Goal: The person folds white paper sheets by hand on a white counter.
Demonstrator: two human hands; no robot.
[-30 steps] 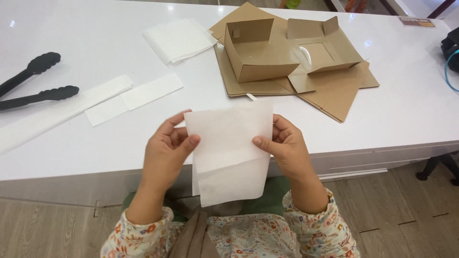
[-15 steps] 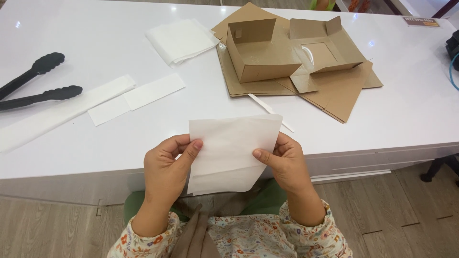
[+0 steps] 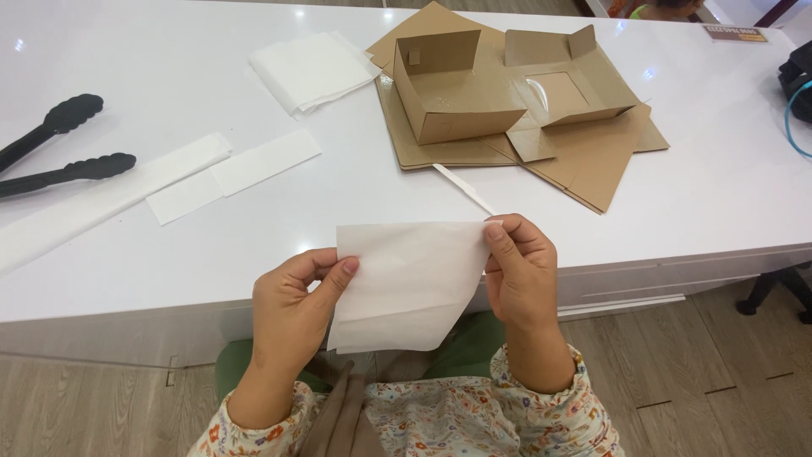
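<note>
A folded sheet of white paper (image 3: 406, 283) is held up between both hands, just in front of the white table's edge (image 3: 592, 254). My left hand (image 3: 296, 309) pinches its left side with thumb and forefinger. My right hand (image 3: 520, 271) grips its upper right corner. The sheet's lower part hangs over my lap. Beyond it on the table stands an open brown cardboard box (image 3: 457, 89) on flat cardboard pieces (image 3: 592, 161), its windowed lid (image 3: 562, 93) folded open to the right.
A stack of white paper sheets (image 3: 309, 68) lies left of the box. Long white paper strips (image 3: 237, 169) lie at the left, with black tongs (image 3: 55, 152) beside them. A thin white strip (image 3: 463, 188) lies just behind the held sheet. Wooden floor is below.
The sheet was folded shorter and wider between my hands, and both hands dropped slightly toward my lap. Things on the table stayed put.
</note>
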